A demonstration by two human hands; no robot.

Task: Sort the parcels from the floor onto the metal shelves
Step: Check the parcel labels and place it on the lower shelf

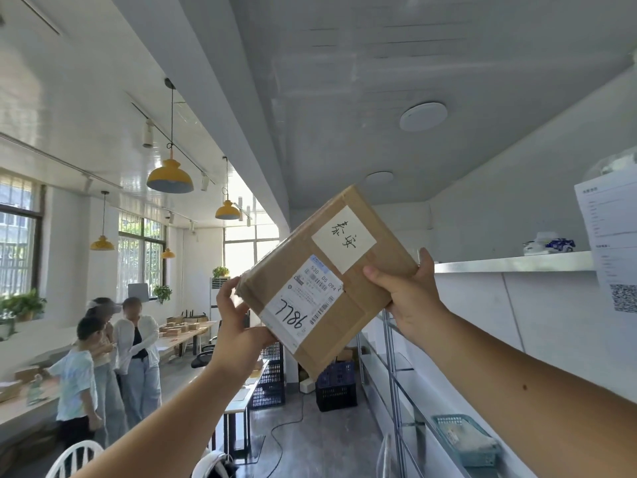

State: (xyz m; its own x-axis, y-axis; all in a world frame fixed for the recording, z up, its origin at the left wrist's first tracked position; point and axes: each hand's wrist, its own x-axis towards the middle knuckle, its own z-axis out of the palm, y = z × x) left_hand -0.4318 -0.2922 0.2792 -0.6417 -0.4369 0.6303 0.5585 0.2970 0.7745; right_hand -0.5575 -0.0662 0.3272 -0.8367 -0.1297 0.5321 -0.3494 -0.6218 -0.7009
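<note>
Parcel (pixel 362 305): you are holding it up, tilted.
Left hand (pixel 238 326): gripping its left corner.
Right hand (pixel 413 298): gripping its right corner.

brown cardboard parcel (pixel 341 288) held up in the air, tilted diamond-wise, taped; white shipping label "7786" plus handwritten white note. metal shelves (pixel 393 367) lower right.

Place: seemed a small parcel workroom, half office | Seen: long bench (pixel 175 343) carried cardboard boxes (pixel 179 326), three people (pixel 138 343) stood nearby | metal shelves (pixel 390 367) lined the right wall, plastic crates (pixel 336 388) sat on the floor | yellow pendant lamps (pixel 170 177), tall windows (pixel 141 260), printed QR notice (pixel 613 236) hung on the wall.
</note>
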